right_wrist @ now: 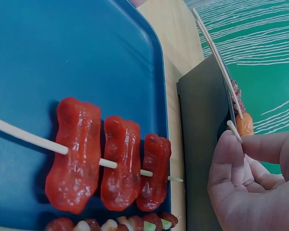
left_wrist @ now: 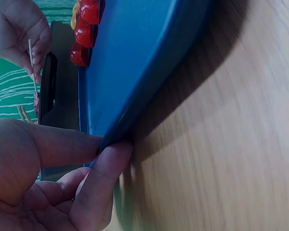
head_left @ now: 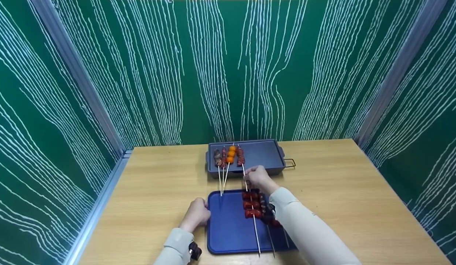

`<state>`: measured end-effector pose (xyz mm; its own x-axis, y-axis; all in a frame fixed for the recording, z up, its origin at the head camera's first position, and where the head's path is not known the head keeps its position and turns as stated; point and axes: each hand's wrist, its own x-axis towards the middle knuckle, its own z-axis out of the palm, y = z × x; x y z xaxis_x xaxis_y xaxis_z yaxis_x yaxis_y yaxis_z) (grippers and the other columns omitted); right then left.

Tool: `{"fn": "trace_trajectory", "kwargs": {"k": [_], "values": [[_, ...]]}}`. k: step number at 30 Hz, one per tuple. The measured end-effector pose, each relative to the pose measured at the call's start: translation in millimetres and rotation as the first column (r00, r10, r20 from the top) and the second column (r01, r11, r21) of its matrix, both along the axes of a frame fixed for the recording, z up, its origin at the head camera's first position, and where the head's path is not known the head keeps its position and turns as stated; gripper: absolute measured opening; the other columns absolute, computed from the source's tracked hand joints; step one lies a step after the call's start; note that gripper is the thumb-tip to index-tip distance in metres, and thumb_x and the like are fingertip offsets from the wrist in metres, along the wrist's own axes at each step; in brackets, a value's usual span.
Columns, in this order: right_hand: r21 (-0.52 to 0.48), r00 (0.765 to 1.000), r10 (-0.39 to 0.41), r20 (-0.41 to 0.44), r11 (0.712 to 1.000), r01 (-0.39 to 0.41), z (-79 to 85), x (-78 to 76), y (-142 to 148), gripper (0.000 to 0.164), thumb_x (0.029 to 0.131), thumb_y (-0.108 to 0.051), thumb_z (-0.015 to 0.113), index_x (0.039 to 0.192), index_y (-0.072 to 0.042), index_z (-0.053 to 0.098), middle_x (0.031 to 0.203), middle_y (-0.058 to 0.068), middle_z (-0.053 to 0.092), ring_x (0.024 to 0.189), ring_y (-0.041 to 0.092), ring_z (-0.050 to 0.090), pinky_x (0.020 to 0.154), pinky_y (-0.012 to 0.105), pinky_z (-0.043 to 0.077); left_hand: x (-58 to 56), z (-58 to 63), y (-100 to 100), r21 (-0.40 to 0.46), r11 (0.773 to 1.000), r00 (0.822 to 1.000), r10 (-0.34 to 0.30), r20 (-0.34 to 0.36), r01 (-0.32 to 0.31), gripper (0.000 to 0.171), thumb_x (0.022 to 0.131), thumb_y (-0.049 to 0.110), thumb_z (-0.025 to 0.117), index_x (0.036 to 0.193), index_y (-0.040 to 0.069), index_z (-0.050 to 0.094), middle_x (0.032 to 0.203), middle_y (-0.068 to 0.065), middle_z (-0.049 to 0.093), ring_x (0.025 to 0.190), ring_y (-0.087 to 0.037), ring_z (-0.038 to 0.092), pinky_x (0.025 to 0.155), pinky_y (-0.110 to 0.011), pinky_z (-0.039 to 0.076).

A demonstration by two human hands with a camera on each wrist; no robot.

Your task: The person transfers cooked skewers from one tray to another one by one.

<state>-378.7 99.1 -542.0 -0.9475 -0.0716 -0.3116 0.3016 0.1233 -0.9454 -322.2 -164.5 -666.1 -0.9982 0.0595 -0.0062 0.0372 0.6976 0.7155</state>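
My right hand [head_left: 259, 176] pinches the stick of a meat skewer [head_left: 240, 156], whose meat lies over the dark grill pan [head_left: 264, 152]. To its left on the pan are an orange ball skewer [head_left: 231, 154] and two more meat skewers [head_left: 218, 158], their sticks hanging over the front edge. My left hand [head_left: 196, 213] pinches the left rim of a blue tray [head_left: 228, 235]; the left wrist view shows thumb and finger [left_wrist: 111, 161] on that rim. On the tray's right side lies a red sausage skewer [right_wrist: 120, 163], beside other skewers partly hidden by my right forearm.
The grill pan stands at the back of the wooden table [head_left: 158, 184], with a wire handle [head_left: 289, 162] sticking out on its right. Green walls [head_left: 250, 92] with white lines rise behind and on both sides.
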Motion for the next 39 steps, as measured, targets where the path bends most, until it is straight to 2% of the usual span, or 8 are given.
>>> {"fn": "trace_trajectory", "kwargs": {"k": [13, 18, 24, 30, 35, 39], "values": [[-0.022, 1.0, -0.018, -0.008, 1.0, 0.018, -1.7, 0.7, -0.9, 0.016, 0.093, 0.015, 0.055, 0.108, 0.009, 0.06, 0.077, 0.005, 0.059, 0.06, 0.013, 0.055, 0.056, 0.026, 0.053, 4.8, 8.3, 2.7, 0.009, 1.0, 1.0, 0.006, 0.021, -0.006, 0.032, 0.072, -0.005, 0.051, 0.064, 0.023, 0.037, 0.065, 0.006, 0.037, 0.057, -0.015, 0.04, 0.049, -0.029, 0.028], [-0.028, 1.0, -0.019, -0.02, 0.999, 0.019, -1.5, 0.9, -1.0, 0.014, 0.094, 0.014, 0.055, 0.105, 0.007, 0.06, 0.076, 0.003, 0.057, 0.058, 0.013, 0.055, 0.054, 0.025, 0.052, 6.9, 11.4, 2.4, 0.024, 1.0, 1.0, -0.007, 0.029, 0.006, 0.035, 0.07, -0.005, 0.047, 0.059, 0.025, 0.034, 0.058, 0.011, 0.031, 0.05, -0.011, 0.035, 0.045, -0.026, 0.025], [-0.028, 0.999, -0.022, -0.032, 0.999, 0.021, -0.3, -0.8, 0.2, 0.017, 0.093, 0.014, 0.055, 0.109, 0.011, 0.06, 0.073, 0.003, 0.055, 0.058, 0.013, 0.054, 0.053, 0.025, 0.051, 2.6, 5.8, -0.7, 0.042, 0.999, 0.999, -0.026, 0.035, 0.024, 0.038, 0.07, -0.006, 0.047, 0.057, 0.027, 0.032, 0.054, 0.016, 0.026, 0.046, -0.007, 0.031, 0.042, -0.025, 0.023], [-0.044, 0.999, -0.033, -0.028, 0.999, 0.031, 2.1, 0.9, 2.6, 0.012, 0.095, 0.014, 0.056, 0.103, 0.006, 0.06, 0.074, 0.004, 0.058, 0.058, 0.015, 0.056, 0.053, 0.026, 0.052, 0.4, 0.3, -1.9, 0.041, 0.999, 0.999, -0.02, 0.035, 0.018, 0.038, 0.071, -0.005, 0.05, 0.058, 0.026, 0.034, 0.058, 0.013, 0.03, 0.05, -0.01, 0.034, 0.044, -0.026, 0.025], [-0.037, 0.999, -0.037, -0.031, 0.999, 0.036, 3.6, 1.2, 6.0, 0.012, 0.095, 0.014, 0.056, 0.104, 0.008, 0.061, 0.074, 0.005, 0.06, 0.058, 0.014, 0.057, 0.053, 0.025, 0.052, 0.3, 0.4, -1.4, 0.036, 0.999, 0.999, -0.013, 0.04, 0.011, 0.036, 0.072, -0.005, 0.049, 0.06, 0.026, 0.035, 0.06, 0.011, 0.032, 0.05, -0.011, 0.036, 0.044, -0.027, 0.027], [-0.046, 0.999, -0.037, -0.028, 0.998, 0.036, 4.9, 0.8, 7.8, 0.012, 0.094, 0.014, 0.057, 0.1, 0.005, 0.062, 0.074, 0.005, 0.059, 0.057, 0.015, 0.057, 0.053, 0.026, 0.053, 0.2, -0.5, -2.0, 0.042, 0.999, 0.999, -0.01, 0.039, 0.008, 0.036, 0.072, -0.006, 0.049, 0.06, 0.025, 0.035, 0.06, 0.01, 0.032, 0.05, -0.011, 0.036, 0.044, -0.027, 0.027]]}}
